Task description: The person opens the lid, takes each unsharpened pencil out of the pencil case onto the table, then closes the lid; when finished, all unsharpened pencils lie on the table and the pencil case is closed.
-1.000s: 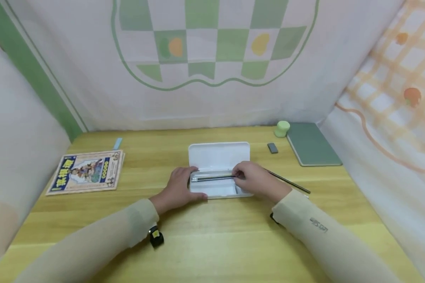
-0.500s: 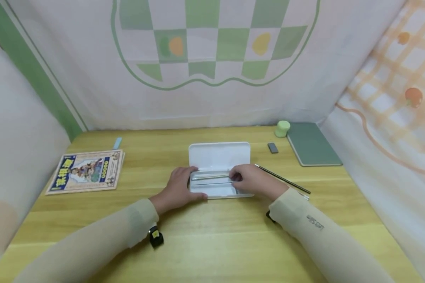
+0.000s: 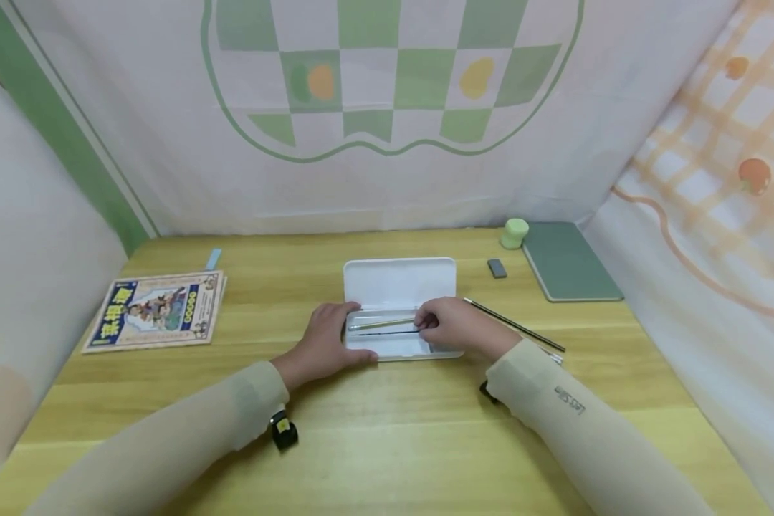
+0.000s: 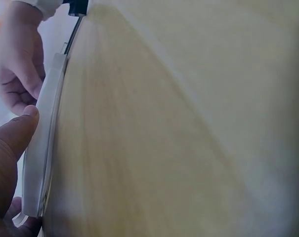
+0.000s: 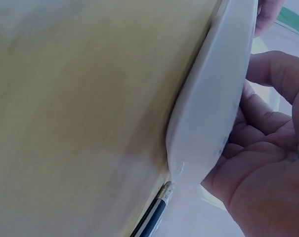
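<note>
A white pencil case [image 3: 400, 283] lies on the table with its lid raised at the back. My left hand [image 3: 322, 342] grips its left end, thumb at the front and fingers behind; the left wrist view shows the thumb against the case's side [image 4: 40, 143]. My right hand [image 3: 458, 326] reaches into the right part of the case and pinches a thin pencil [image 3: 383, 325], which slants above the tray with its silver end to the left. A thin dark line shows beneath it. In the right wrist view the case wall hides the fingertips of my right hand [image 5: 273, 128] and the pencil.
Right of the case lie a black pencil [image 3: 516, 325] and another silver-ended one [image 3: 557, 357], partly under the sleeve. Farther back are a grey eraser [image 3: 497, 269], a green jar-like object [image 3: 514, 233] and a green notebook [image 3: 572, 261]. Booklets [image 3: 155, 312] and a blue strip [image 3: 213, 259] lie left.
My right hand has shifted slightly left with the pencil. The pencil looked dark-striped and now looks paler. More of the black pencil on the table shows. My left hand stays on the case.
</note>
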`<act>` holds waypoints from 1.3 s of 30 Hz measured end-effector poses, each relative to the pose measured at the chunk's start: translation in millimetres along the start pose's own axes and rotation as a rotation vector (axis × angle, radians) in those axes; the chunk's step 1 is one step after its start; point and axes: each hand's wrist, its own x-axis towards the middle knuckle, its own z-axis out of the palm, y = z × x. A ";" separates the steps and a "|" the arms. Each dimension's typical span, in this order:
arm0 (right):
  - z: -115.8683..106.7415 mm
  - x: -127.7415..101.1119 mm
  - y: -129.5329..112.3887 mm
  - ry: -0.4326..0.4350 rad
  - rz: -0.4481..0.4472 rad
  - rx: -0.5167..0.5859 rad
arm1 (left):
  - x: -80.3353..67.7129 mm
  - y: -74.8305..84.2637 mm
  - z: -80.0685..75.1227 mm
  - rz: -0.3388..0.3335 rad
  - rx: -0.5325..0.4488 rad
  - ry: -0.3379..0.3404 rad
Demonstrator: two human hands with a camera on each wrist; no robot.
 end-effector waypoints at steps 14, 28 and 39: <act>-6.4 -6.6 -1.5 0.036 0.003 0.063 | 1.0 -0.5 0.6 -0.010 0.014 -0.013; -40.8 -43.5 27.6 0.165 0.034 0.100 | 1.5 -3.7 -0.9 0.003 0.027 -0.020; -76.8 -95.8 101.2 0.243 0.194 0.091 | 0.3 -1.7 -1.0 0.009 0.019 -0.019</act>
